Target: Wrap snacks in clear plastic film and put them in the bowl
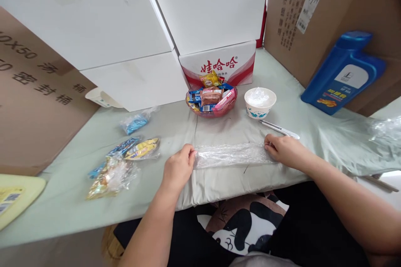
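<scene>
A strip of clear plastic film (233,155) lies stretched crosswise over the cloth near the table's front edge. My left hand (179,162) pinches its left end, and my right hand (283,150) pinches the right end with curled fingers. Just beyond my right hand rests a white utility knife (278,129). Behind the knife stands a paper bowl (260,110) with crumpled clear plastic (258,97) in it. A pinkish see-through bowl (216,110) heaped with wrapped snacks (211,96) sits farther back, between my hands.
Snack wrappers (114,173) and a blue packet (137,123) lie at the left. A blue bottle (341,75) stands at the right before a large carton (313,21). White boxes (219,4) wall off the back. More clear plastic (387,129) lies far right.
</scene>
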Tool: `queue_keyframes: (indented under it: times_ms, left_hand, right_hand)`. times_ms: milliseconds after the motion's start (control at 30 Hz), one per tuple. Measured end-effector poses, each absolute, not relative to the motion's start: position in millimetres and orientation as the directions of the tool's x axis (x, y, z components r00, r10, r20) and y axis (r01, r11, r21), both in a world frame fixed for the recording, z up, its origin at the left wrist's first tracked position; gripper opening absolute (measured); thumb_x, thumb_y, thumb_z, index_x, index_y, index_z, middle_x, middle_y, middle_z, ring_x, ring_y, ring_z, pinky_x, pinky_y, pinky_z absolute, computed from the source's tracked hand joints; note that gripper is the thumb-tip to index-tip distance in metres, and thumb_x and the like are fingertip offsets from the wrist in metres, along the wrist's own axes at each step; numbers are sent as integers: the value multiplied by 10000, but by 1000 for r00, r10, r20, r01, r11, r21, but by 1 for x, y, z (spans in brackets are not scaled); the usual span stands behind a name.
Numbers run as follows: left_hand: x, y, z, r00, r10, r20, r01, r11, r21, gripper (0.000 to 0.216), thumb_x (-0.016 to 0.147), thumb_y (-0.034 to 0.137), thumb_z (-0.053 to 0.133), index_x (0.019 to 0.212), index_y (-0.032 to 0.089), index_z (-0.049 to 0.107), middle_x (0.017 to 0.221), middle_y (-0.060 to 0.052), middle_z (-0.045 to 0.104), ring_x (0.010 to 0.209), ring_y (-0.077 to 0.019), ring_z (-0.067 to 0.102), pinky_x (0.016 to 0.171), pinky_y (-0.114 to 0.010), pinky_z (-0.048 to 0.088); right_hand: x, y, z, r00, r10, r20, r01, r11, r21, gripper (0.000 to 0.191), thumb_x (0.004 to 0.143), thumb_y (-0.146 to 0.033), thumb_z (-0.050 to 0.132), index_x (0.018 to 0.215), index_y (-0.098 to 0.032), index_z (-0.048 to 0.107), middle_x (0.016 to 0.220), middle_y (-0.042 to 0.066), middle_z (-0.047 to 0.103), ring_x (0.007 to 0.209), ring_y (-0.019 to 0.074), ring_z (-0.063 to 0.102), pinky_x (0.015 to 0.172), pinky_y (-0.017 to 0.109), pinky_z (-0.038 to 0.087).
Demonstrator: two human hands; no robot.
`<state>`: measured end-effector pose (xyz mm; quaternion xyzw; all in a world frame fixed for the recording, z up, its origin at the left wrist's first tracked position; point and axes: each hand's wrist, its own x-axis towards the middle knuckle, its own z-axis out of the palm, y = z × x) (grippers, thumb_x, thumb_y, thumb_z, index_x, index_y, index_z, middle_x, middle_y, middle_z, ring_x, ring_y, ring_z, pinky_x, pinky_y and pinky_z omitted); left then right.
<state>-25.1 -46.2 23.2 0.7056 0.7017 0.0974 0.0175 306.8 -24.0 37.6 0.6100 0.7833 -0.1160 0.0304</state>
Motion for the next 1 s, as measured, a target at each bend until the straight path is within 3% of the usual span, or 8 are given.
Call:
queue_keyframes:
  times_ms: [233,367,500,567,633,767,867,1000]
  left_hand:
    - [-17,-47,25,-24,1000,-12,1000,23,-14,210,978,326,414,1025,199,575,710,-36,704,698,-247,681,586,-290,381]
    - [-19,-45,19,-42,998,41,999,43,-33,216,957,365,465,1019,196,585,776,-56,710,727,-257,680,590,-302,412]
    - [-25,-46,15,-20,944,331,999,6,43,205,909,339,545,993,161,601,884,-99,687,805,-269,657,657,-339,469]
    - [-25,-48,15,48,841,539,990,-111,85,169,909,293,532,950,149,611,893,-113,663,857,-268,633,736,-362,488]
    - [-22,-51,18,192,761,619,940,-324,106,134,915,230,503,916,161,618,895,-101,650,871,-242,609,794,-362,491]
    - [-18,-52,20,533,762,367,744,-629,225,145,910,179,504,964,199,637,962,-61,629,908,-197,582,807,-324,506]
    - [-24,-50,18,509,822,253,789,-564,245,171,889,190,526,1018,193,638,1027,-71,609,978,-224,561,854,-370,507]
    - [-32,-48,16,472,850,234,825,-519,223,214,871,186,516,1049,182,634,1072,-83,602,998,-236,561,884,-398,505]
  right_hand:
    - [306,-29,37,-261,943,-207,965,253,-64,206,947,-272,398,979,-190,585,772,69,707,718,229,659,590,290,330]
    - [308,-30,34,-239,955,-174,970,243,-3,208,947,-282,410,991,-182,588,784,76,711,733,245,669,586,303,359]
    - [313,-32,33,-234,972,28,972,235,-27,205,916,-336,512,981,-170,612,878,98,701,797,275,662,638,349,443]
    - [312,-36,34,-313,926,212,937,337,-89,256,922,-376,524,1008,-158,628,975,125,685,913,290,639,762,398,483]
    - [306,-40,35,-472,825,311,833,533,-147,333,932,-427,516,1088,-156,630,1113,146,656,1082,299,583,919,437,458]
    - [295,-43,36,-769,626,129,578,767,-279,426,863,-491,616,1181,-208,617,1321,122,570,1254,304,484,1003,463,421]
    - [307,-37,39,-743,669,7,634,708,-311,346,782,-436,707,1049,-221,661,1296,101,588,1194,309,530,979,477,436]
    - [337,-26,43,-669,743,6,714,645,-273,170,741,-301,700,894,-230,684,1230,79,626,1135,313,567,961,492,452]
